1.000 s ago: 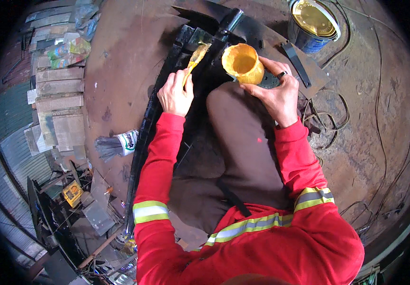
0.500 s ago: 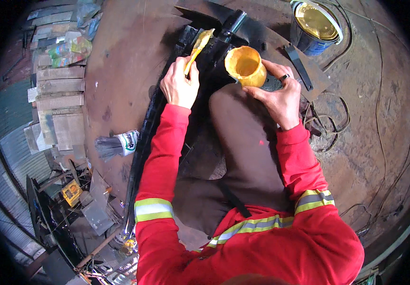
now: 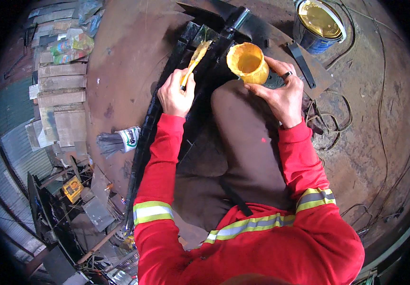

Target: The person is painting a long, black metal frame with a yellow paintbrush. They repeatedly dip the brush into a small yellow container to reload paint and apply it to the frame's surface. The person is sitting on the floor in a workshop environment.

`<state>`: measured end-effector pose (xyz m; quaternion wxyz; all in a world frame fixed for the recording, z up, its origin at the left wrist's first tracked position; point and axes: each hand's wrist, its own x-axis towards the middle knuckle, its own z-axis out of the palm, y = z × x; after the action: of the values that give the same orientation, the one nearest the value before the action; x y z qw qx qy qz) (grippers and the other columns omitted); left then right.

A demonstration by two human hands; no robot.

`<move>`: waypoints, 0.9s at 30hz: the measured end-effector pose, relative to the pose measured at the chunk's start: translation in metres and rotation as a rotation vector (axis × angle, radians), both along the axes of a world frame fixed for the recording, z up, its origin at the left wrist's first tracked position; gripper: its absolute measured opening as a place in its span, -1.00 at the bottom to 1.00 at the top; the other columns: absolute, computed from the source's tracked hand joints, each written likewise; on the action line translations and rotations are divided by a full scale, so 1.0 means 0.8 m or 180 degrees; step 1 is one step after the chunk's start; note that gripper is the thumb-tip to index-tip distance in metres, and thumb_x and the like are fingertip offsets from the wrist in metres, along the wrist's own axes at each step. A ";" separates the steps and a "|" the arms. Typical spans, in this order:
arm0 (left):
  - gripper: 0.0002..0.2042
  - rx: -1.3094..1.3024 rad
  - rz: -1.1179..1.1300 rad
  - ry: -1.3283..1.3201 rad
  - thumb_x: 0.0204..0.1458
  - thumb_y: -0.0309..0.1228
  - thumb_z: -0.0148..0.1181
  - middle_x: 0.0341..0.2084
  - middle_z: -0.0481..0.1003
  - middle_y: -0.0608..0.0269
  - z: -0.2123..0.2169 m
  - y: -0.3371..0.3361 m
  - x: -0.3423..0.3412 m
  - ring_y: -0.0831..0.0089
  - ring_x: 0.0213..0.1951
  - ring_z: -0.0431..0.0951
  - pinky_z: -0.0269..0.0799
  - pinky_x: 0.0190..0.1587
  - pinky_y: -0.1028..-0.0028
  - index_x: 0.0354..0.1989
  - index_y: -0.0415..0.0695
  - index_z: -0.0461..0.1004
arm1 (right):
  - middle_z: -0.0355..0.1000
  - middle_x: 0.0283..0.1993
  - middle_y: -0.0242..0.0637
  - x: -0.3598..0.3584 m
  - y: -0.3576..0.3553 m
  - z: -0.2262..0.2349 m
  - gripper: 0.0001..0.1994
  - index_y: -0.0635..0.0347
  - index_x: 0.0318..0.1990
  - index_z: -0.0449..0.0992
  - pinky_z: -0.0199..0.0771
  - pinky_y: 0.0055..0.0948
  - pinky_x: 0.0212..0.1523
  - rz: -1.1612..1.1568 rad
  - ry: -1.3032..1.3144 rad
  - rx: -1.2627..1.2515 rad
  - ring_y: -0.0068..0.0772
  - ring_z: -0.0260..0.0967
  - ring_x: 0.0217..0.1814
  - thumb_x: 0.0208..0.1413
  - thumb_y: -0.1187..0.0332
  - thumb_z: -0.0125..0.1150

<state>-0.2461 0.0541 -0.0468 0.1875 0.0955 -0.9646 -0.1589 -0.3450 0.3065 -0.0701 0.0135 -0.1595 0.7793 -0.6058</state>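
My left hand (image 3: 175, 95) is closed around the handle of a paintbrush (image 3: 196, 61) caked with yellow paint, its head pointing up and to the right. Under the brush runs a long black-painted metal beam (image 3: 146, 124); whether the bristles touch it I cannot tell. Thumb and fingers of my right hand (image 3: 285, 99) grip a small round pot (image 3: 259, 75) smeared yellow inside and out. The pot is tipped so its open mouth shows, just beyond my raised right knee.
A dark bucket (image 3: 313, 43) with a gold-coloured lid stands far right, near a flat black metal bar (image 3: 302, 65). Cable loops (image 3: 340, 128) lie on the brown floor. Left of the beam is a packet of grey rods (image 3: 114, 141); planks (image 3: 62, 97) and scrap line the left side.
My left hand has drawn back slightly toward me with the brush, whose head sits a little lower. The pot in my right hand has barely shifted.
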 end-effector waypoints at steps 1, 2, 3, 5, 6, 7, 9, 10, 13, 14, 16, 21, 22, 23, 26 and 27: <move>-0.86 -0.0047 0.0015 -0.0004 0.04 -0.42 0.28 -0.40 0.58 0.06 -0.001 -0.001 -0.003 0.08 -0.38 0.62 0.54 -0.32 0.27 -0.28 -0.18 0.50 | 0.56 -0.07 -0.15 0.000 0.000 0.000 -0.36 0.20 -0.05 0.61 0.38 -0.22 0.14 -0.0013 -0.0007 -0.0007 -0.14 0.43 0.05 -0.45 0.21 0.62; -0.86 -0.0083 0.0003 0.0041 0.05 -0.41 0.27 -0.40 0.58 0.06 -0.005 -0.004 -0.002 0.09 -0.38 0.61 0.54 -0.32 0.27 -0.28 -0.17 0.50 | 0.55 -0.07 -0.15 0.000 -0.001 0.001 -0.36 0.20 -0.05 0.61 0.38 -0.23 0.14 0.0005 0.0007 0.0010 -0.15 0.43 0.05 -0.44 0.21 0.62; -0.86 -0.0085 0.0003 0.0142 0.04 -0.41 0.27 -0.39 0.58 0.06 -0.008 -0.007 -0.001 0.09 -0.38 0.61 0.53 -0.32 0.27 -0.28 -0.17 0.50 | 0.55 -0.07 -0.15 0.000 -0.001 0.001 -0.36 0.20 -0.05 0.61 0.38 -0.23 0.14 0.0024 0.0020 0.0027 -0.15 0.43 0.05 -0.44 0.21 0.62; -0.87 -0.0075 0.0002 0.0332 0.04 -0.42 0.28 -0.39 0.58 0.06 -0.011 -0.008 -0.001 0.09 -0.37 0.61 0.53 -0.32 0.26 -0.28 -0.17 0.51 | 0.55 -0.07 -0.15 -0.001 -0.001 0.001 -0.36 0.20 -0.05 0.61 0.38 -0.23 0.14 0.0039 0.0039 0.0051 -0.15 0.43 0.05 -0.44 0.21 0.62; -0.86 0.0041 0.0131 0.0209 0.01 -0.55 0.29 -0.34 0.59 0.01 -0.008 -0.003 0.004 0.15 -0.29 0.64 0.53 -0.20 0.35 -0.28 -0.27 0.49 | 0.55 -0.07 -0.15 -0.001 0.000 0.000 -0.36 0.20 -0.05 0.61 0.38 -0.23 0.14 0.0034 0.0045 0.0059 -0.15 0.43 0.05 -0.44 0.22 0.62; -0.86 0.0070 0.0118 0.0259 0.01 -0.55 0.30 -0.34 0.59 0.01 -0.007 -0.002 0.002 0.17 -0.29 0.64 0.53 -0.19 0.35 -0.28 -0.27 0.49 | 0.55 -0.07 -0.15 -0.002 0.001 0.000 -0.36 0.20 -0.05 0.61 0.38 -0.23 0.14 0.0030 0.0050 0.0066 -0.15 0.43 0.05 -0.44 0.22 0.62; -0.86 0.0095 0.0123 0.0342 0.01 -0.55 0.30 -0.34 0.59 0.02 -0.003 -0.004 0.005 0.20 -0.29 0.64 0.53 -0.19 0.36 -0.28 -0.28 0.49 | 0.55 -0.08 -0.14 -0.001 0.001 0.004 -0.36 0.20 -0.05 0.61 0.38 -0.23 0.14 0.0021 -0.0006 0.0044 -0.14 0.43 0.04 -0.44 0.22 0.62; -0.86 0.0085 0.0085 0.0434 0.02 -0.54 0.31 -0.35 0.60 0.03 -0.006 -0.006 0.007 0.27 -0.29 0.64 0.53 -0.20 0.39 -0.28 -0.29 0.50 | 0.55 -0.08 -0.14 -0.001 0.001 0.005 -0.36 0.20 -0.04 0.61 0.38 -0.23 0.13 0.0014 -0.0035 0.0033 -0.14 0.43 0.04 -0.44 0.22 0.62; -0.85 0.0023 0.0060 0.0815 -0.01 -0.55 0.31 -0.40 0.58 0.03 -0.002 -0.002 0.007 0.11 -0.38 0.63 0.55 -0.30 0.31 -0.29 -0.25 0.50 | 0.56 -0.08 -0.15 -0.002 0.000 0.002 -0.36 0.19 -0.05 0.61 0.38 -0.23 0.13 0.0008 -0.0020 0.0018 -0.13 0.43 0.04 -0.45 0.22 0.62; -0.85 0.0060 0.0077 0.0815 -0.03 -0.55 0.33 -0.40 0.58 0.02 -0.001 -0.003 0.010 0.12 -0.38 0.64 0.55 -0.31 0.32 -0.29 -0.25 0.50 | 0.56 -0.08 -0.15 -0.001 0.000 0.002 -0.36 0.19 -0.05 0.61 0.38 -0.23 0.13 0.0011 -0.0008 0.0041 -0.14 0.43 0.04 -0.45 0.22 0.62; -0.85 0.0238 -0.0102 0.0510 0.01 -0.56 0.31 -0.38 0.59 0.05 -0.001 0.000 0.009 0.27 -0.34 0.62 0.53 -0.24 0.39 -0.27 -0.28 0.50 | 0.56 -0.08 -0.15 -0.002 0.000 0.002 -0.36 0.19 -0.05 0.61 0.38 -0.23 0.13 0.0013 0.0016 0.0091 -0.14 0.43 0.04 -0.45 0.22 0.62; -0.87 0.0249 -0.0180 0.0015 0.02 -0.55 0.29 -0.36 0.58 0.05 -0.013 -0.003 -0.006 0.18 -0.31 0.64 0.53 -0.22 0.38 -0.28 -0.27 0.48 | 0.56 -0.08 -0.15 -0.001 0.000 0.002 -0.36 0.20 -0.05 0.61 0.38 -0.23 0.13 0.0010 0.0056 0.0060 -0.14 0.43 0.04 -0.45 0.22 0.61; -0.87 0.0175 -0.0160 -0.0043 0.02 -0.53 0.29 -0.36 0.58 0.06 -0.015 -0.004 -0.012 0.17 -0.31 0.64 0.53 -0.23 0.36 -0.29 -0.25 0.48 | 0.56 -0.08 -0.15 -0.001 -0.001 0.002 -0.36 0.21 -0.06 0.61 0.38 -0.23 0.13 0.0017 0.0075 0.0059 -0.14 0.43 0.04 -0.45 0.22 0.61; -0.87 0.0097 -0.0140 -0.0111 0.02 -0.52 0.29 -0.36 0.59 0.07 -0.016 -0.005 -0.018 0.15 -0.31 0.64 0.53 -0.24 0.35 -0.30 -0.24 0.48 | 0.56 -0.08 -0.15 -0.002 0.000 0.002 -0.36 0.21 -0.05 0.61 0.38 -0.23 0.13 0.0007 0.0081 0.0094 -0.14 0.43 0.04 -0.45 0.22 0.61; -0.86 -0.0166 -0.0062 -0.0144 0.01 -0.47 0.30 -0.36 0.59 0.09 -0.016 -0.004 -0.032 0.13 -0.32 0.63 0.53 -0.27 0.32 -0.32 -0.20 0.47 | 0.56 -0.08 -0.15 -0.003 0.001 0.002 -0.36 0.21 -0.06 0.61 0.39 -0.23 0.12 -0.0001 0.0082 0.0135 -0.14 0.44 0.03 -0.45 0.22 0.61; -0.85 -0.0262 -0.0031 -0.0126 0.00 -0.45 0.31 -0.36 0.59 0.10 -0.014 -0.003 -0.035 0.12 -0.32 0.63 0.53 -0.28 0.31 -0.33 -0.19 0.46 | 0.56 -0.09 -0.15 -0.002 0.001 0.003 -0.37 0.20 -0.06 0.61 0.39 -0.23 0.12 0.0005 0.0070 0.0107 -0.14 0.44 0.03 -0.45 0.22 0.61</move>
<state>-0.2740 0.0517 -0.0584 0.1713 0.0862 -0.9743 -0.1181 -0.3468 0.3077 -0.0680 0.0081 -0.1665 0.7893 -0.5909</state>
